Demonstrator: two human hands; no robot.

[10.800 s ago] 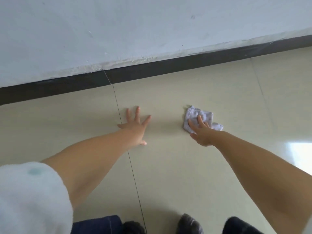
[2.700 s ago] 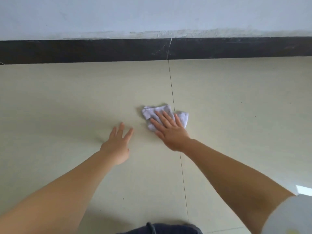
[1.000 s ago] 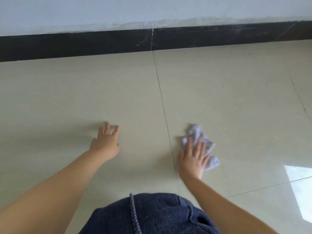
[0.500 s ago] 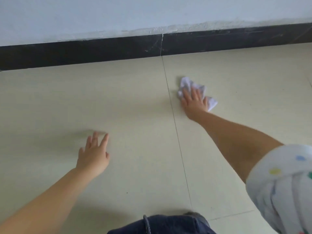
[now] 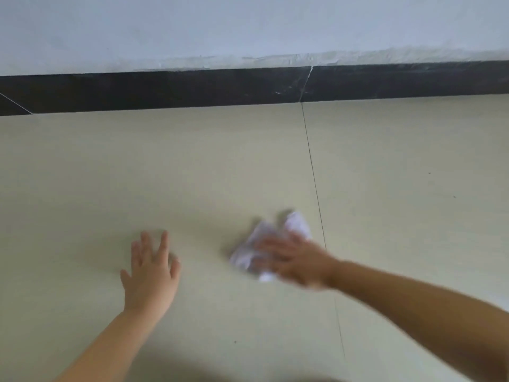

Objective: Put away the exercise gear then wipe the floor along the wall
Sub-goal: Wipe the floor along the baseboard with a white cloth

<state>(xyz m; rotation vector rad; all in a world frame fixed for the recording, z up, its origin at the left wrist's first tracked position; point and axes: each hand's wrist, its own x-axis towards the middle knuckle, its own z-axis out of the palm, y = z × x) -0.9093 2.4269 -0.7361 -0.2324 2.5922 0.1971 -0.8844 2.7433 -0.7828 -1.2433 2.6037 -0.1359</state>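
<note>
The right hand (image 5: pixel 296 261), blurred, is pressing flat with spread fingers on a crumpled white cloth rag (image 5: pixel 271 242) lying on the glossy beige tiled floor (image 5: pixel 192 175), just left of a thin grout line (image 5: pixel 314 183). The left hand (image 5: pixel 150 274) is resting palm-down, fingers splayed, nearby. A black baseboard (image 5: pixel 165 89) is running beneath the white wall (image 5: pixel 220 26).

We are seeing bare beige tiled floor (image 5: pixel 220 166) lying open ahead; only the black skirting strip (image 5: pixel 165 89) under the white wall (image 5: pixel 248 23) is bounding it.
</note>
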